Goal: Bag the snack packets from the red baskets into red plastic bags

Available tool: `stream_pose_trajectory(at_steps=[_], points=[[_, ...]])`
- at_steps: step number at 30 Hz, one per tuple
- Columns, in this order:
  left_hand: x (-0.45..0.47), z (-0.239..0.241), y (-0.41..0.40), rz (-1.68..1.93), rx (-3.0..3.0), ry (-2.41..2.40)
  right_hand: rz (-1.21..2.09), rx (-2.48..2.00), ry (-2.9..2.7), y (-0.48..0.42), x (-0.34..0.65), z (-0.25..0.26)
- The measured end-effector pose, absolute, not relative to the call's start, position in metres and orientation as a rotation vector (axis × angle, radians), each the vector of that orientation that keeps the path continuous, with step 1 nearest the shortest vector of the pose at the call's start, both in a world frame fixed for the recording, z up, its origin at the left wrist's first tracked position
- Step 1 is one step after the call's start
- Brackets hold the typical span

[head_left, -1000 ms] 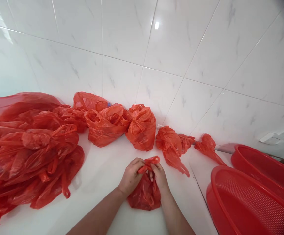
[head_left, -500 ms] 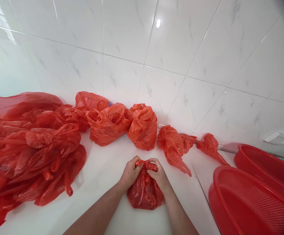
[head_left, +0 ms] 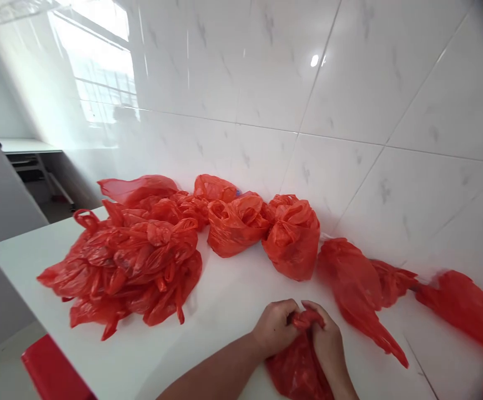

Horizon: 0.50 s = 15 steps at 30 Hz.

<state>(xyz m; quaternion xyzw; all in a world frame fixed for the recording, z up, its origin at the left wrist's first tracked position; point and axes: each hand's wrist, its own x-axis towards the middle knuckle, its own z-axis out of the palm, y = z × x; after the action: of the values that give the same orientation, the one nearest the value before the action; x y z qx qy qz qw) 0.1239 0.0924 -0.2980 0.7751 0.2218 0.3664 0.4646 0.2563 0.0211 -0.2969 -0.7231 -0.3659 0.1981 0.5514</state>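
Observation:
A small red plastic bag lies on the white counter near the front edge. My left hand and my right hand are both closed round its gathered top, knuckles up, thumbs close together. The bag's body bulges between and below my wrists. A row of knotted red bags lines the tiled wall behind my hands. A big heap of loose red bags lies to the left.
More red bags lie along the wall to the right, one reaching the frame's edge. A red object shows below the counter's left edge. The glossy tiled wall rises just behind the bags.
The view has swung left, so the red baskets have left the frame and the counter's left end appears. My hands have bunched the bag's handles down into its top.

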Motion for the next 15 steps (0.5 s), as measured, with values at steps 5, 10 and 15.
stream_pose_trajectory(at_steps=[5,10,15], points=[[0.126,-0.299,0.096,1.094,2.02,0.534,0.804,-1.458,-0.753,0.018,0.269,-0.293],[0.126,-0.295,0.085,1.422,2.124,0.335,0.695,-1.63,-0.615,0.016,0.274,-0.284],[0.128,-0.302,0.062,1.207,2.291,-0.037,0.429,-1.869,-0.839,0.02,0.291,-0.291]])
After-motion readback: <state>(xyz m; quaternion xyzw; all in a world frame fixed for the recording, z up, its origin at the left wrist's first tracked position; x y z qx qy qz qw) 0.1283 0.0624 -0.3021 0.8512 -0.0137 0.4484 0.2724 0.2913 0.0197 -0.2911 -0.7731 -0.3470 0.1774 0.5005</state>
